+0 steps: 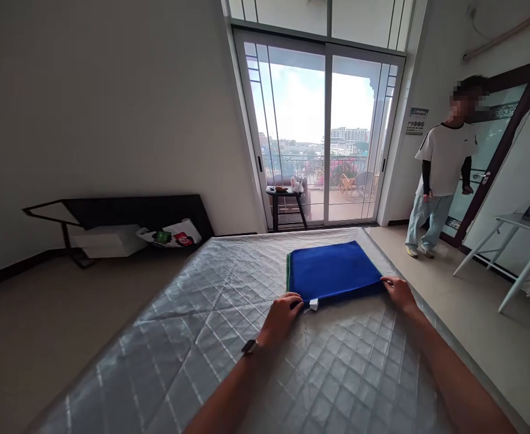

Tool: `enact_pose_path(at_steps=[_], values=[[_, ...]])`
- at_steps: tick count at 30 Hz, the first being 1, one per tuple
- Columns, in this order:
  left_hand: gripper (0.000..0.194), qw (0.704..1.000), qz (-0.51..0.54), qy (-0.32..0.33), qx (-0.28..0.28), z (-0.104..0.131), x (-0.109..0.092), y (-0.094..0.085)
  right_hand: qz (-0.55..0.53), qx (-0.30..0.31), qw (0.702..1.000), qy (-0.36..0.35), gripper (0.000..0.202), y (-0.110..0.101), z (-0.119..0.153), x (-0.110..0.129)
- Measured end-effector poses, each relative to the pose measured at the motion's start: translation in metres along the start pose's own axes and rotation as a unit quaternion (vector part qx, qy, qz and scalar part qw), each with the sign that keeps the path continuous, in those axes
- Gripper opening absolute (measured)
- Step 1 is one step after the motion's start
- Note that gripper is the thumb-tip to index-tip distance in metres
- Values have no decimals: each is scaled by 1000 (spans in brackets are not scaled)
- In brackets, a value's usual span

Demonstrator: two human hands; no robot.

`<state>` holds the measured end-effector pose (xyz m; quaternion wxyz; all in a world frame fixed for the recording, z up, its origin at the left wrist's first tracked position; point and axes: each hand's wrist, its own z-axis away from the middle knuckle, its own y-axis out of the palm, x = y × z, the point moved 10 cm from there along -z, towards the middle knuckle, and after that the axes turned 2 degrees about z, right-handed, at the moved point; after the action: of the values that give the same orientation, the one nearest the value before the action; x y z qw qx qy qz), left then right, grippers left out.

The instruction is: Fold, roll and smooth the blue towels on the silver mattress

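Observation:
A folded blue cloth (332,271) lies flat on the quilted grey mattress (242,289). Green layers show along its left edge, and a small white tag (314,304) sticks out at the near edge. At the near left corner, my left hand (285,310) has its fingers closed on the cloth, a dark band round the wrist. My right hand (399,292) pinches the near right corner between thumb and fingers. The undersides of both grips are hidden.
Beyond the mattress stands a dark stool (287,193) before a sliding glass door (325,138). A person (445,157) stands at the right near a white table (527,226). A black frame (133,211), with a white box (106,241) and a bag (174,234), is by the left wall.

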<state>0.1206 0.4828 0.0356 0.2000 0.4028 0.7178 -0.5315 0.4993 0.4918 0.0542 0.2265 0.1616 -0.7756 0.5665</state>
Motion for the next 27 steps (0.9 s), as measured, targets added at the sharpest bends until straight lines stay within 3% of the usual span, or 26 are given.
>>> enact_pose_path(at_steps=[3, 9, 18, 22, 27], values=[[19, 999, -29, 19, -9, 13, 8, 8, 17, -9, 1000, -14, 28, 12, 8, -10], [28, 997, -67, 28, -13, 19, 1, 1, 15, -17, 999, -25, 27, 12, 10, -10], [34, 984, -169, -9, -54, 13, 21, -1, -66, -68, 993, 74, 24, 9, 3, -41], [44, 977, -203, -33, -57, 12, 32, -3, -103, -39, 988, 106, 30, 19, -1, -51], [42, 980, -192, -44, -40, 10, 32, 1, -139, -17, 982, 130, 34, 24, -3, -53]])
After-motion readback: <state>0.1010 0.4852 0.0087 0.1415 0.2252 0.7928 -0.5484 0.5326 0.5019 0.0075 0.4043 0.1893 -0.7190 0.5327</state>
